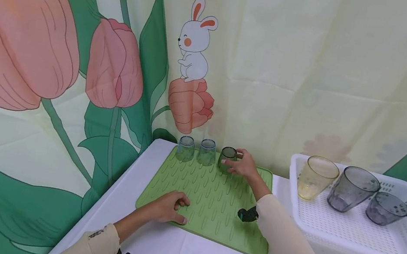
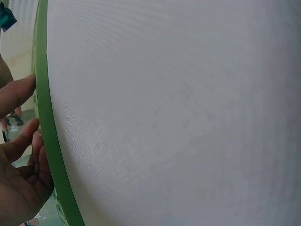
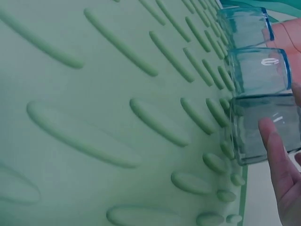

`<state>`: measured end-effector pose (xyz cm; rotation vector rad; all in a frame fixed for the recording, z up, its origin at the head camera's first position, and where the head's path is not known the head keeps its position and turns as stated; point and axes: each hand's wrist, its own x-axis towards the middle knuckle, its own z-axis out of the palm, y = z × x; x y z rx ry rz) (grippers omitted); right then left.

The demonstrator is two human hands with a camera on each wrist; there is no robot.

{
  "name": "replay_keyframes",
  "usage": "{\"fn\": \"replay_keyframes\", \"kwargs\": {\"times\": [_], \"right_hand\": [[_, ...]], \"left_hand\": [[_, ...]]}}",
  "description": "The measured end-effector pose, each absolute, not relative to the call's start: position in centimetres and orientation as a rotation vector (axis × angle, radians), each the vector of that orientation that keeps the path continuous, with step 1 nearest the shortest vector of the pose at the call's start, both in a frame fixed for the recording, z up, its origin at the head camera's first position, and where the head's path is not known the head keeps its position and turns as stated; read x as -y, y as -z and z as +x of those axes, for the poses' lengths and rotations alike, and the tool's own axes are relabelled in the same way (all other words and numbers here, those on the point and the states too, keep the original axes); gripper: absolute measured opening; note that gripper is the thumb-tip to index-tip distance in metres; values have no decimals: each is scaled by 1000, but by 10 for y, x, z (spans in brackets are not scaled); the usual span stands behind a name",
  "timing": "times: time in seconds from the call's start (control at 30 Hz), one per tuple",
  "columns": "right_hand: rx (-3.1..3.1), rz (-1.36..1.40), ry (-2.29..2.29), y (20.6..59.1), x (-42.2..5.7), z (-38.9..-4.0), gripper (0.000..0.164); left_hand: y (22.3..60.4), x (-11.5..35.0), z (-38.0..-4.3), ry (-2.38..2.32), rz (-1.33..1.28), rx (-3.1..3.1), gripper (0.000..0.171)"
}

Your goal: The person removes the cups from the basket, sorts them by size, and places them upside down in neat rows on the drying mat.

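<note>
My right hand [image 1: 244, 164] grips a small dark grey glass [image 1: 228, 157] at the far edge of the green ridged mat [image 1: 209, 193], with thumb and fingers on its sides. In the right wrist view, one finger lies along the wall of that grey glass [image 3: 251, 129]. To its left, two small bluish glasses, the nearer one [image 1: 206, 153] and the outer one [image 1: 185, 149], stand in a row with it. My left hand [image 1: 165, 207] is at the mat's near left edge, fingers loosely bent and holding nothing. The left wrist view shows its fingers [image 2: 19, 146] beside the green rim.
At the right, a white perforated basket [image 1: 344, 240] holds a yellow glass [image 1: 316, 179], a tall grey glass [image 1: 352, 191] and a short grey glass [image 1: 384, 210]. A white cloth [image 1: 168, 253] covers the table. Behind hangs a curtain [image 1: 268, 66] printed with tulips and a rabbit.
</note>
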<state>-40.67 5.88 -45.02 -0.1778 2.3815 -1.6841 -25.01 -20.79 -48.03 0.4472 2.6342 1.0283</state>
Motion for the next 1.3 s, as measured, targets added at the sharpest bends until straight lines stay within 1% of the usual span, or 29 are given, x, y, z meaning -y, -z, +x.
{"fn": "replay_keyframes", "kwargs": {"times": [0.2,0.63,0.87,1.03,1.3], "right_hand": [[-2395,-188,1674,446,-65,-401,90],[-2398,-313,1690,433,-77,-378,92],[-2424,-298,1666,432,-85,-371,90],[-2446,-334,1667,422,-85,-355,89],[-2453,-459,1622,408,-91,-320,87]], "left_hand": [[480,207,-251,-1013,444,-2638,44],[478,208,-249,-1025,458,-2625,44],[478,205,-251,-1009,474,-2615,45],[477,203,-254,-995,489,-2614,44],[471,197,-257,-1040,515,-2610,40]]}}
